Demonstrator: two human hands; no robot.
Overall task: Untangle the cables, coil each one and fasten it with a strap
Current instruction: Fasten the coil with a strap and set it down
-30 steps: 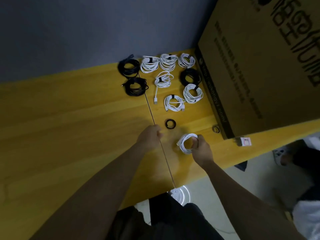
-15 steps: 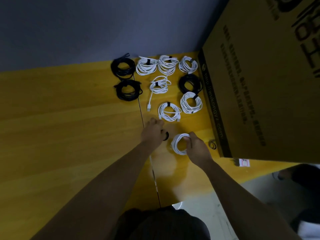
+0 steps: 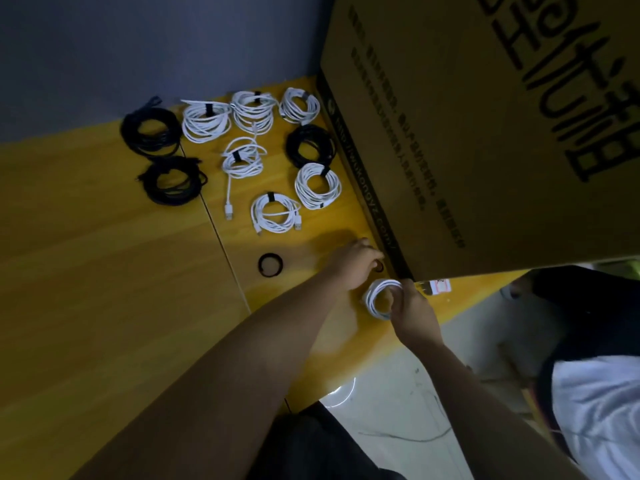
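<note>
My right hand [image 3: 414, 315] grips a small white coiled cable [image 3: 375, 294] just above the table's front edge, close to the box corner. My left hand [image 3: 355, 261] reaches across to the foot of the box, its fingertips pinched on a small dark strap [image 3: 380, 268] lying there. A black strap ring [image 3: 270, 265] lies alone on the yellow table [image 3: 104, 271], left of my left hand. Farther back lie several strapped white coils [image 3: 275, 213] and three black coils [image 3: 171, 181].
A big cardboard box [image 3: 485, 133] stands on the table's right side and overhangs its edge. A small white label [image 3: 439, 285] lies by the box corner. A grey wall [image 3: 138, 46] runs behind the table. Another person in a white top [image 3: 595, 410] is at the lower right.
My left hand has left the black strap ring and moved right to the small strap by the box. My right hand keeps hold of the white coil.
</note>
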